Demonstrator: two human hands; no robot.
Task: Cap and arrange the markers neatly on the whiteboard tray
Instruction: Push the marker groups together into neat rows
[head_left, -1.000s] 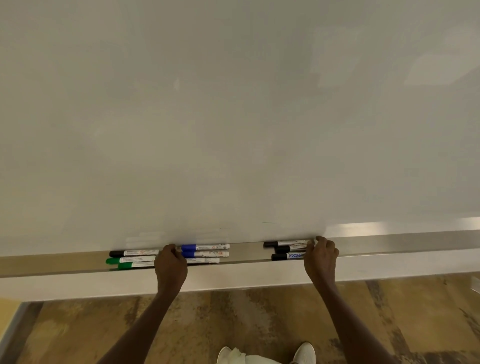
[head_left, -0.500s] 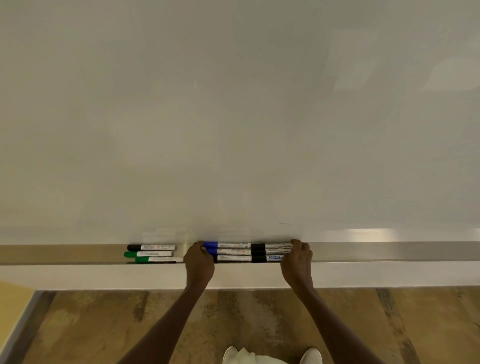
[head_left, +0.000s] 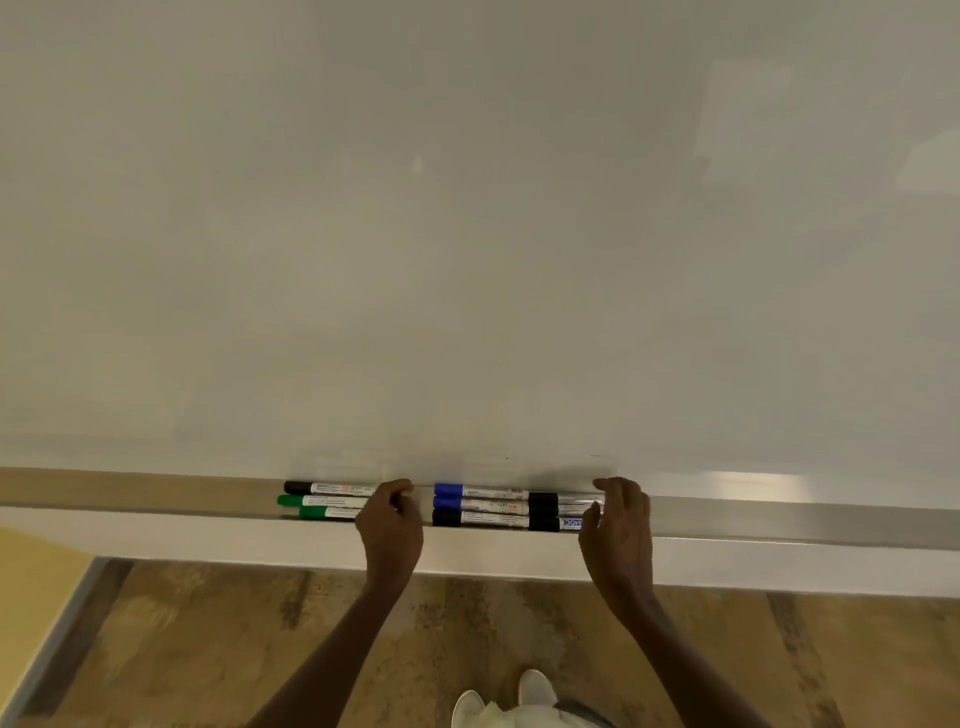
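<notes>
Left hand (head_left: 390, 525) has its fingers curled over the right ends of three markers at the left of the tray; whether they actually clamp the barrels or just rest on them, I cannot tell. Right hand (head_left: 618, 525) has its fingers relaxed and only slightly bent, fingertips against the right ends of the right-hand group, pressing rather than gripping, nothing clasped. Marker count: nine visible, all lying flat and lengthwise in the whiteboard tray (head_left: 727, 519). Left group, three, caps pointing left: one black marker (head_left: 327, 488) at the back, green marker (head_left: 319, 501) in the middle, second green marker (head_left: 327, 513) at the front, sitting a little further right than the other two. Right group, six, in three rows of two end to end: two blue-capped markers (head_left: 478, 492) in the back rows plus a black-capped marker (head_left: 478, 518) in front, then three black-capped ones (head_left: 543, 510) butted against their right ends. A gap of bare tray separates the two groups, just right of the left hand. Both forearms reach up from below, wrists roughly straight, hands well apart. Whiteboard (head_left: 467, 234) above the tray. Below: wood-pattern floor (head_left: 182, 649), white shoes (head_left: 519, 701) at bottom edge.
</notes>
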